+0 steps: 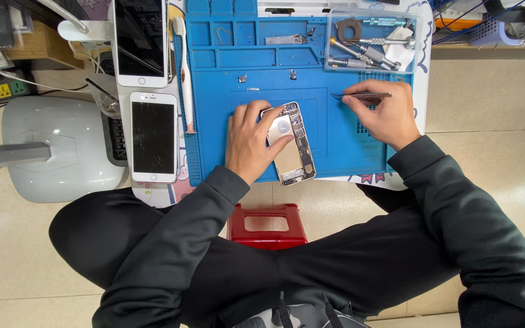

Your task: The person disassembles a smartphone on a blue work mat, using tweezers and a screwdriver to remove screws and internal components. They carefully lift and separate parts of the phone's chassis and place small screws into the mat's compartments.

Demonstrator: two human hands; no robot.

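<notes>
**Opened phone held on the blue repair mat**

The left hand (251,141) lies flat over the opened phone chassis (293,146), fingers spread across its upper left part and pressing it onto the blue repair mat (329,140); the grip is a loose hold-down, not a fist. The chassis lies tilted, its bare inner side facing up, a row of small components along its right edge, near the front edge of the mat.

The right hand (383,112) is just right of the chassis, apart from it, with its fingers pinched on a pair of tweezers (360,95). The tweezers lie nearly level, tips pointing left, above the mat.

At the far right corner of the mat stands a clear plastic tray (372,68) with screwdriver bits and metal tools inside. Left of the mat lie two white phones: a cracked one (153,136) nearer, another one (141,39) beyond it. A white toothbrush (185,73) lies along the mat's left edge. A red stool (267,226) shows beneath the desk, between the person's knees.
</notes>
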